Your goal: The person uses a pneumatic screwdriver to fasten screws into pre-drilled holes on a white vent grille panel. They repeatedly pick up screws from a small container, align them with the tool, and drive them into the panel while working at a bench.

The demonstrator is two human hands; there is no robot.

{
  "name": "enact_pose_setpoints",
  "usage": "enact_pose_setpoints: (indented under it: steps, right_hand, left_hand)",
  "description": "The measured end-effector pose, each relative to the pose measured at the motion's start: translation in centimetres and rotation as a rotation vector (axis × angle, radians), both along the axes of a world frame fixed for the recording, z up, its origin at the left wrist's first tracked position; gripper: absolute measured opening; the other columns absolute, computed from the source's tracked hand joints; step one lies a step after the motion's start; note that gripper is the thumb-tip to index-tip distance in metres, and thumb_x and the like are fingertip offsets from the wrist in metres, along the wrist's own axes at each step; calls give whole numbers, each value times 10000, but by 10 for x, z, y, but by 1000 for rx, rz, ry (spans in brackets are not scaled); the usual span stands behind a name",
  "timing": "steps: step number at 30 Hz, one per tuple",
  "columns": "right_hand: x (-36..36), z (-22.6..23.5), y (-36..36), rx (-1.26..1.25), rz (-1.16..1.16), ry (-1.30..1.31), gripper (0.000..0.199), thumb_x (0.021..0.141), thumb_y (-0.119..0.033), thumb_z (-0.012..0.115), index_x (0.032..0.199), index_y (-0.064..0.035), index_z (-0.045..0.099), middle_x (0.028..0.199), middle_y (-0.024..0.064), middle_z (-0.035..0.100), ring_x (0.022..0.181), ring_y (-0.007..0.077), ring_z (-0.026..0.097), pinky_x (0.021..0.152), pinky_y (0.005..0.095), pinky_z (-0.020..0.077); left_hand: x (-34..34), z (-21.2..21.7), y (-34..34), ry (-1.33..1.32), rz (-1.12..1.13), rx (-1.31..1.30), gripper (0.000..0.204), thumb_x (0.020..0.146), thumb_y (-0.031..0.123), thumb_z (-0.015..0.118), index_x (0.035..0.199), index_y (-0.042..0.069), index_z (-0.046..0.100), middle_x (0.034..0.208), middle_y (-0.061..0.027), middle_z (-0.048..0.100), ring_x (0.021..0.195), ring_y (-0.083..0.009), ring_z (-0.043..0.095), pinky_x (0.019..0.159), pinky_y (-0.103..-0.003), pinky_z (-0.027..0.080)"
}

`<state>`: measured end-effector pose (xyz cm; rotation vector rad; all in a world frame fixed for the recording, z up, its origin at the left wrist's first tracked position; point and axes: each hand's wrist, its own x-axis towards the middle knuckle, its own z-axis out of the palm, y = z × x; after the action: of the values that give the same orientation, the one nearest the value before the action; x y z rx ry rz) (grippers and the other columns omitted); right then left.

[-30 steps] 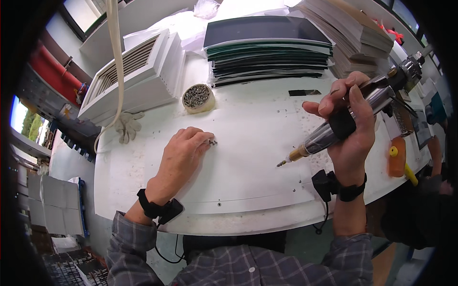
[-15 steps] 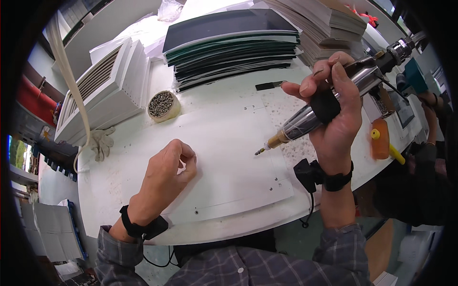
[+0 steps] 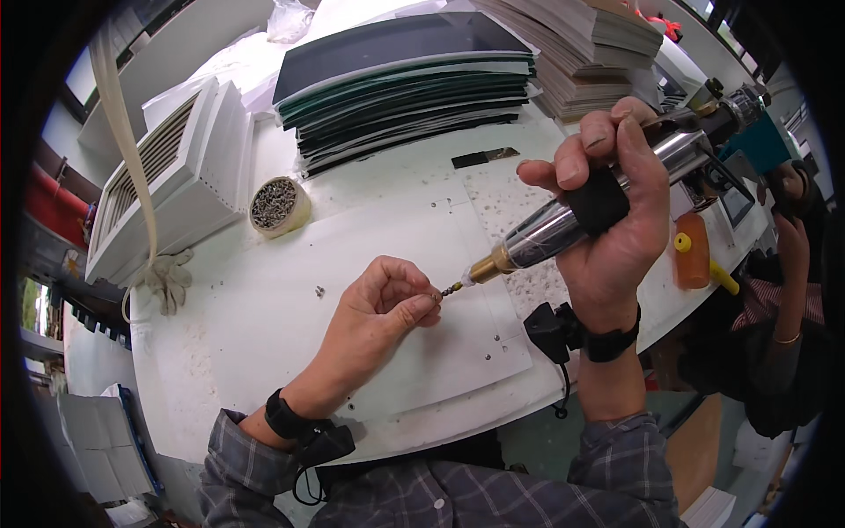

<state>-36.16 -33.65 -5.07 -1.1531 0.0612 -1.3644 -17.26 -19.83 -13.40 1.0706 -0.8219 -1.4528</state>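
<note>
My right hand is wrapped round a shiny air screwdriver with a brass-coloured nose, tilted down to the left. Its bit reaches the fingertips of my left hand, which are pinched on a small screw at the bit's end, partly hidden by the fingers. Both hands are above a white sheet panel lying on the table. A few loose screws lie on the panel left of my left hand, and others near its right edge. A round tub of screws stands beyond my left hand.
Behind the panel rises a stack of dark green-edged sheets, with a pale stack to its right. White louvred frames and a glove are at left. A dark flat blade and an orange-handled tool lie right. Another person's arm shows at far right.
My left hand has moved right to the screwdriver's tip, where a screw is now pinched. Small loose screws now show on the panel left of it. The screwdriver has shifted slightly left.
</note>
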Motion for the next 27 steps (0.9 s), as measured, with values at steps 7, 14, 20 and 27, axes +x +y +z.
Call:
enact_pose_setpoints:
  steps: [7, 14, 20, 27]
  right_hand:
    - [4, -1, 1, -12, 33, -35, 178, 1056, -241, 453, 1142, -86, 458, 914, 17, 509, 777, 119, 608, 820, 458, 650]
    - [5, -2, 0, -19, 39, -43, 167, 1052, -232, 458, 1136, -87, 452, 915, 22, 509, 772, 119, 608, 806, 459, 653]
    - [4, 0, 2, -8, 48, -58, 162, 1052, -230, 458, 1128, -87, 453, 898, 18, 507, 742, 119, 602, 790, 460, 655]
    - [5, 2, 2, -29, 74, -49, 177, 1055, -244, 451, 1136, -87, 460, 900, 22, 504, 736, 123, 596, 761, 457, 648]
  left_hand:
    - [0, 1, -1, 15, -5, 18, 185, 974, 52, 656, 1116, 57, 536, 989, -51, 650, 924, -144, 643, 869, -306, 546]
    - [3, -3, -2, 8, -37, -6, 179, 994, 99, 642, 1131, 44, 541, 1020, -57, 655, 955, -124, 655, 884, -284, 566]
    - [1, 3, -2, 31, -42, 24, 156, 997, 63, 622, 1128, 46, 539, 1026, -66, 658, 964, -147, 657, 873, -300, 564]
    - [-3, 6, -6, 13, -49, 40, 145, 1001, 51, 608, 1130, 42, 541, 1018, -64, 657, 971, -144, 657, 873, -293, 561]
